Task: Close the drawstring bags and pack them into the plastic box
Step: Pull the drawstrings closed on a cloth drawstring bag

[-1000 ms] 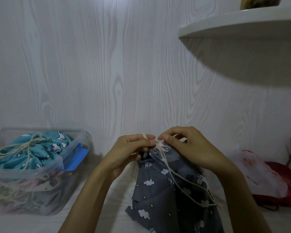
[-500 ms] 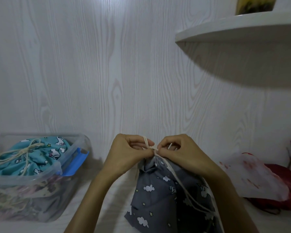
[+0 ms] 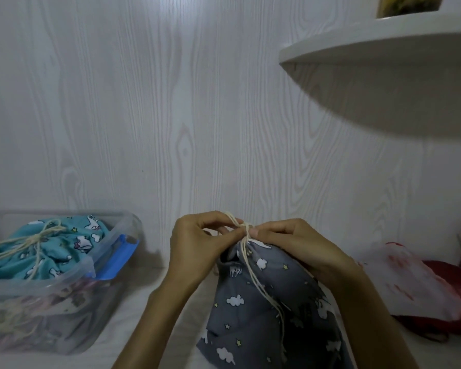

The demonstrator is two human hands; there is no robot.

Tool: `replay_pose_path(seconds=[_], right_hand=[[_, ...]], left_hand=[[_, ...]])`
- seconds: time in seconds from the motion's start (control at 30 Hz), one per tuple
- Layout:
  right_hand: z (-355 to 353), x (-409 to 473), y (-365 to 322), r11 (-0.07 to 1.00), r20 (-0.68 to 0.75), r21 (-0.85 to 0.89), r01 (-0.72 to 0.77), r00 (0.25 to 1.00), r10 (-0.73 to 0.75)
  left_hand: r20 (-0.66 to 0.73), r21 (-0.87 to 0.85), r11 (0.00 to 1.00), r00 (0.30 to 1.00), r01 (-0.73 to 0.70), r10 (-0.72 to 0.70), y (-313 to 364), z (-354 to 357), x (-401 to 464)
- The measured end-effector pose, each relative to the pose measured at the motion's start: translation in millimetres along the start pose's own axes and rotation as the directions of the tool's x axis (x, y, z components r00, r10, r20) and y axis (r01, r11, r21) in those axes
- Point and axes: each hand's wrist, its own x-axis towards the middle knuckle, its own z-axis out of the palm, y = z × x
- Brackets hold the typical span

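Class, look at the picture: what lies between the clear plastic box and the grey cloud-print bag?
In the head view, only the left hand and its forearm, over bare white surface.

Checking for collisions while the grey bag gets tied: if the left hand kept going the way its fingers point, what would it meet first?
The left hand points right, at the cord it pinches; just beyond are the right hand's fingertips, apparently touching already.

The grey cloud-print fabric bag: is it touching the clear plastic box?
Apart. The head view shows bare white surface between the grey cloud-print fabric bag and the clear plastic box.
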Motion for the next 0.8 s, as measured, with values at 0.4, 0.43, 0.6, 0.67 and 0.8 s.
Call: replay_pose_path(seconds=[0.4,0.43,0.6,0.67,0.8], right_hand=[[13,3,5,0.783,-0.514,-0.619,0.052,0.727,-0.455],[10,5,6,0.782,-0.547,-0.623,0.025,0.701,-0.458],[-16,7,19,0.864,-0.718,-0.499,-0.067,0.590,-0.369],[-32,3,24,0.895,-0.770,-0.444,-0.048,0.531,-0.353],[-61,-8,27,0.951,-0.651,-0.305,-0.055,0.740,-0.166]], left_hand=[[0.289,-0.233,0.962,0.955,0.140,-0.069,-2,6,4],[0.287,-0.231,0.963,0.956,0.136,-0.066,-3,5,4],[0.247,-0.184,0.976,0.966,0.120,-0.073,-6,0,8],[0.204,-0.189,0.977,0.977,0.098,-0.059,-9,-4,11],[0.147,-0.230,0.970,0.988,0.074,-0.041,-12,-15,17]])
